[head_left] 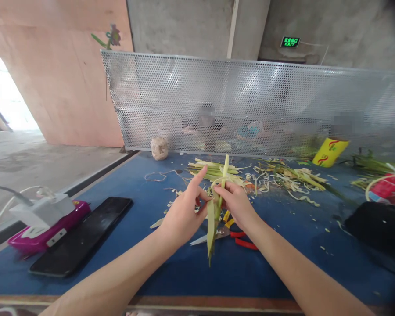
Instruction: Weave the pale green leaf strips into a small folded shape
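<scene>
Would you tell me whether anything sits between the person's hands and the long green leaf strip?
Nothing visible does: the left hand and right hand both pinch the long green leaf strip directly.

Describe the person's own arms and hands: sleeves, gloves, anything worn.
Both the left hand and right hand are bare, without gloves. The left forearm and right forearm show no sleeves up to the frame edge. No watch, bracelet or ring is visible, and no markings.

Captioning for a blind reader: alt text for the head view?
The left hand and right hand hold a green leaf strip over a blue table. Red-handled scissors lie beneath, near leaf scraps, a black phone and a yellow container.
</scene>
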A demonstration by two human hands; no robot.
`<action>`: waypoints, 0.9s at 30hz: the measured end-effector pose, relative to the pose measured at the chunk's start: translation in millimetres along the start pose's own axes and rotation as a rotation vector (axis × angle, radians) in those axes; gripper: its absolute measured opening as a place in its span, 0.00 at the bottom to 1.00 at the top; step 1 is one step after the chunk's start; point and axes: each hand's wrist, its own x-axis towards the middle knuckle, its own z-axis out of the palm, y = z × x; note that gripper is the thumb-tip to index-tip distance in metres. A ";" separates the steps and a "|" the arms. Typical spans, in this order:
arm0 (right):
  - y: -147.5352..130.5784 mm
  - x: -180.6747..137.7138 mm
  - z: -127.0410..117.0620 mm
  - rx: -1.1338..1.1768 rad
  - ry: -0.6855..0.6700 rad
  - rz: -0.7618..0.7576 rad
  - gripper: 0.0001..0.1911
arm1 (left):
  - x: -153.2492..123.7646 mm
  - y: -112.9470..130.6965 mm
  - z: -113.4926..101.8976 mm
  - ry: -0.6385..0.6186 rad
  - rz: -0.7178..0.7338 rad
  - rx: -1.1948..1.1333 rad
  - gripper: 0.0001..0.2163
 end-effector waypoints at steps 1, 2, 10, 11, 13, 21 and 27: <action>-0.9 1.1 -1.6 0.038 0.011 -0.005 0.10 | -1.3 0.9 0.4 -0.013 0.047 -0.016 0.29; -2.3 1.9 -3.2 0.072 0.021 -0.010 0.10 | -2.3 1.4 0.7 -0.042 0.101 -0.031 0.27; -16.3 0.3 -8.5 0.184 0.053 0.015 0.13 | -6.5 -1.4 -4.0 -0.184 0.432 -0.040 0.23; -17.3 0.1 -8.4 0.207 0.050 0.026 0.13 | -7.2 -0.9 -4.8 -0.171 0.436 -0.059 0.23; -18.9 -0.1 -8.3 0.258 0.047 0.048 0.14 | -8.5 0.8 -6.1 -0.146 0.432 -0.098 0.24; -24.3 -4.2 -10.4 0.269 -0.163 0.020 0.13 | 1.1 1.5 1.0 0.016 0.127 -0.427 0.24; -26.8 -10.9 -11.5 0.246 -0.407 -0.022 0.12 | 13.6 -2.0 7.4 0.057 -0.566 -0.898 0.24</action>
